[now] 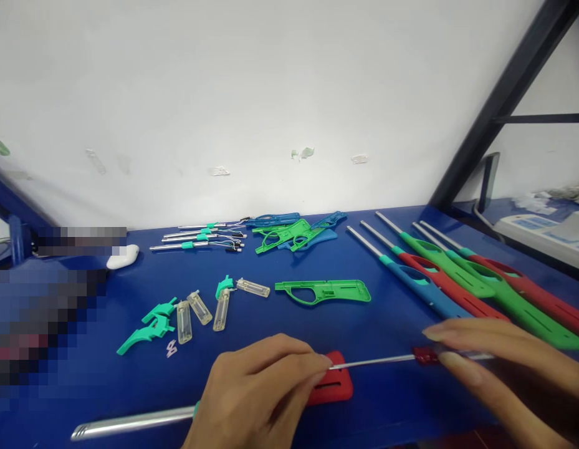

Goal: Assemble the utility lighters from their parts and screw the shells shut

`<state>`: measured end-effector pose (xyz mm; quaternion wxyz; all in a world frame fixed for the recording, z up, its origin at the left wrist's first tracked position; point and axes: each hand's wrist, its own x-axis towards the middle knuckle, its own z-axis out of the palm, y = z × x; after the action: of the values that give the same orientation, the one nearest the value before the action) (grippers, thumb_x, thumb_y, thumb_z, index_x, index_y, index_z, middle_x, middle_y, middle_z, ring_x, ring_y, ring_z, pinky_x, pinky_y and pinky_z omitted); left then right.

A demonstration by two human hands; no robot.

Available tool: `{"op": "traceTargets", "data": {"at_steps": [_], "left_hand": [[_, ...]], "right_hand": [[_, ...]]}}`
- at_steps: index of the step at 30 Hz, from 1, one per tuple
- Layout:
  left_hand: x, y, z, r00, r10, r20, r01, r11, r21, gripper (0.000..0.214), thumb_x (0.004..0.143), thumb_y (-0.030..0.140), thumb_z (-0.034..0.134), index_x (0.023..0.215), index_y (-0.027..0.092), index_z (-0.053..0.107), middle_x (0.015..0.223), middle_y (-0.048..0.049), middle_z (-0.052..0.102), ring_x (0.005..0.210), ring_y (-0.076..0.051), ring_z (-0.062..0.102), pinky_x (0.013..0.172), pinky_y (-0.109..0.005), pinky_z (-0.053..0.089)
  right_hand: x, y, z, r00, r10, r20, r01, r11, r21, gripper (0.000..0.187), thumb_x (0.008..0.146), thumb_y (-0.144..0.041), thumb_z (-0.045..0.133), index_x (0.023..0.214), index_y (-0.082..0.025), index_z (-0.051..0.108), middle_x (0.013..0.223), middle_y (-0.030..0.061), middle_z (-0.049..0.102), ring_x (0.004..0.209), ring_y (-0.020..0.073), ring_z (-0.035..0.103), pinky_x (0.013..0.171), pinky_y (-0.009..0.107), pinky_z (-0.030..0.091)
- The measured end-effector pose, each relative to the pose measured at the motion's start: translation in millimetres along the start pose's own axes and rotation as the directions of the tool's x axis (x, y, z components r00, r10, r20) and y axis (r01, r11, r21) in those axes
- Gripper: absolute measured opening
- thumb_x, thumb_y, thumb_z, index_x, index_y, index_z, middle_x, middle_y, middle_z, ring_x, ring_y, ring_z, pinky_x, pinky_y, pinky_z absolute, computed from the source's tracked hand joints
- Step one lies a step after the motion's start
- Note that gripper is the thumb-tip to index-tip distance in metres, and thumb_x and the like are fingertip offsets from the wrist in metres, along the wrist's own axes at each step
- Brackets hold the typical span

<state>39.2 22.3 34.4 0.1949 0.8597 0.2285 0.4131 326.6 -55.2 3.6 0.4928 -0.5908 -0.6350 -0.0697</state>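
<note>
My left hand [261, 386] is closed over a long-nosed gas lighter with a red body [333, 393] and a metal tube [139, 423] lying to the left. Most of the lighter's body is under my hand. A screwdriver's thin shaft [378, 361] reaches to the fingertips of my left hand, over the red body. Its dark red handle [424, 355] is pinched between the fingers of my right hand [499, 368]. The screwdriver's tip is hidden by my left fingers. Just beyond my left hand lies a green half shell [323, 291], its inside facing up.
Whole lighters, among them a blue one [417, 284], lie at right. Clear fuel tanks [184, 322] and teal triggers [151, 327] are at left. Metal tubes with wires [196, 244] and more half shells [284, 234] lie near the wall. A white mouse-like object [123, 256] sits at far left.
</note>
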Motion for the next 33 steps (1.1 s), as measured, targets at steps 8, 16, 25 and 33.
{"op": "traceTargets", "data": {"at_steps": [8,16,25,33], "left_hand": [[2,5,-1.0,1.0,-0.007,-0.019,0.007,1.0,0.016,0.025,0.102,0.005,0.065,0.106,0.021,0.084,0.098,-0.0047,0.086,0.077,-0.015,0.083,0.073,-0.016,0.068],[3,5,-0.3,1.0,0.009,-0.018,-0.009,1.0,0.006,0.028,0.102,0.003,0.062,0.107,0.021,0.083,0.099,-0.0046,0.086,0.078,-0.015,0.084,0.074,-0.016,0.068],[-3,1,1.2,1.0,-0.017,-0.006,0.017,0.999,-0.028,0.03,0.097,-0.004,0.064,0.11,0.016,0.083,0.102,-0.0057,0.084,0.083,-0.013,0.081,0.079,-0.014,0.065],[-1,3,1.4,1.0,-0.024,-0.006,0.024,0.999,-0.024,0.03,0.098,-0.003,0.065,0.109,0.018,0.083,0.102,-0.0051,0.085,0.082,-0.014,0.082,0.078,-0.016,0.066]], "right_hand": [[1,-4,6,0.997,0.076,-0.013,-0.075,0.995,0.064,0.025,0.094,-0.055,0.074,0.099,-0.034,0.086,0.096,0.0057,0.084,0.098,0.038,0.083,0.079,0.046,0.073],[-11,3,1,0.986,0.164,0.043,-0.167,0.981,0.094,0.013,0.098,-0.047,0.074,0.102,-0.038,0.082,0.111,-0.0006,0.082,0.104,0.0293,0.082,0.09,0.037,0.07],[-12,-6,3,0.978,0.207,0.021,-0.208,0.97,0.13,0.012,0.097,-0.048,0.074,0.099,-0.04,0.082,0.11,0.0004,0.081,0.102,0.0314,0.08,0.091,0.043,0.07],[-14,-5,0,0.979,0.205,0.019,-0.206,0.97,0.132,0.01,0.098,-0.045,0.074,0.1,-0.039,0.082,0.111,0.0016,0.08,0.104,0.0329,0.078,0.097,0.046,0.068]]}}
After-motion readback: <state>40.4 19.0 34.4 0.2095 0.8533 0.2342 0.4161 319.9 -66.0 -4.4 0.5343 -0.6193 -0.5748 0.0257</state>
